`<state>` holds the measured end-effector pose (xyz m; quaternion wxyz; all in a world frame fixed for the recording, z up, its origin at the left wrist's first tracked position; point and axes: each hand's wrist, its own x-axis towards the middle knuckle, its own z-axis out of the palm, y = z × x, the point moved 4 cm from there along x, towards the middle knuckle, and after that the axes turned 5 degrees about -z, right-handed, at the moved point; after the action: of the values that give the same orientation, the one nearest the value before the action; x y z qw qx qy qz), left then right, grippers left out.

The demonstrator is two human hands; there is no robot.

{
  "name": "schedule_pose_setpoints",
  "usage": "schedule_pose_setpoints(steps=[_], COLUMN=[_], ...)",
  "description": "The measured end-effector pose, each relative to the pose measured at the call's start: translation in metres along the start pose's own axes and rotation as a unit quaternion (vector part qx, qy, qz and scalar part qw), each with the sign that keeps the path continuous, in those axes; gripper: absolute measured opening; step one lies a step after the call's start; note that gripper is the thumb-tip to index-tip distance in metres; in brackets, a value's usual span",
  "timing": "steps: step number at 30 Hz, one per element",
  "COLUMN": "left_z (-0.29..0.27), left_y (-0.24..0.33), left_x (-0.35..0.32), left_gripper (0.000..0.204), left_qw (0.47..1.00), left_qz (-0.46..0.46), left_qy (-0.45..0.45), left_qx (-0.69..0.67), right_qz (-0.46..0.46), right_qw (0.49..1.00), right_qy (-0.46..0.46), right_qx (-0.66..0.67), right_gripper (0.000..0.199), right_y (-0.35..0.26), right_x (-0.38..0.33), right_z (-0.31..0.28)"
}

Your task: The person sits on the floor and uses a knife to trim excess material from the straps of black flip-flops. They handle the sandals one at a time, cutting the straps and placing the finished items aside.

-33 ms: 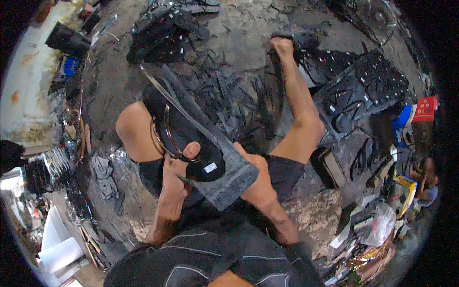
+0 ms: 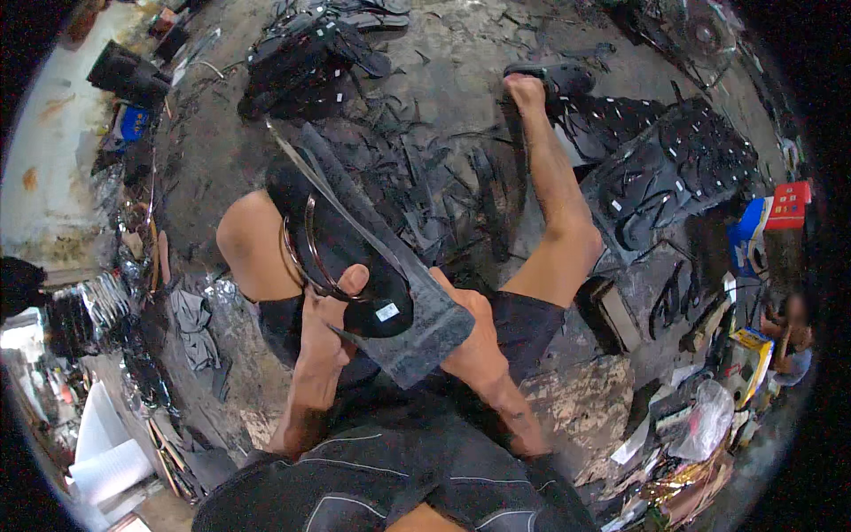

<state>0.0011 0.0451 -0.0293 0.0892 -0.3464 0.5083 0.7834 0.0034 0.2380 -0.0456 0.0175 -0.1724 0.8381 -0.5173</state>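
On the floor [image 2: 461, 53] of a cluttered workshop, a person sits with legs stretched out and a long grey slab [image 2: 434, 335] propped across the lap, its narrow end pointing away towards the scraps [image 2: 425, 177] of black rubber strewn ahead. A black sandal [image 2: 355, 257] lies on the slab, sole up, with a small white sticker [image 2: 387, 311] near its heel end and a thin curved strap [image 2: 304, 253] looping off its left edge.

The left hand [image 2: 328, 324] is closed round the near end of the sandal, thumb raised against the sole and fingers curled beneath. A thin dark blade-like edge seems to show just under the thumb, but it is too small to be sure of. The right hand [image 2: 474, 341] is wrapped over the slab's wide near corner, fingers hidden underneath, pinning it against the thigh. It touches the slab only, not the sandal.

The right foot [image 2: 527, 89] rests on another sandal [image 2: 554, 78] far out on the floor. A heap of black sandals [image 2: 310, 53] lies beyond the left knee, and a larger stack [image 2: 683, 168], each bearing a white sticker, sits to the right of the shin. A red box [image 2: 789, 204] and mixed packaging crowd the right edge, where part of another person [image 2: 789, 324] shows, blurred. A white roll [image 2: 106, 461] lies at lower left.
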Motion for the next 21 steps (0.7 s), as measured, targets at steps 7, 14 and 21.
schedule_pose_setpoints(steps=[7, 14, 21], left_z=[-0.008, -0.010, -0.005], left_y=[0.009, -0.006, 0.007], left_x=[-0.007, -0.001, -0.008], left_gripper=[0.040, 0.047, 0.060], left_qw=[0.990, 0.996, 0.997], left_qz=[-0.063, -0.031, -0.051], left_qy=[-0.004, -0.077, -0.038], left_qx=[-0.124, -0.020, -0.050], right_qz=[0.113, 0.041, -0.022], right_qw=[0.991, 0.992, 1.000], right_qy=[-0.059, -0.110, -0.002], right_qx=[0.037, 0.052, -0.013], right_gripper=[0.033, 0.017, 0.032], right_y=[-0.002, 0.030, 0.052], right_x=[-0.056, 0.006, 0.071], right_z=[-0.003, -0.008, 0.035])
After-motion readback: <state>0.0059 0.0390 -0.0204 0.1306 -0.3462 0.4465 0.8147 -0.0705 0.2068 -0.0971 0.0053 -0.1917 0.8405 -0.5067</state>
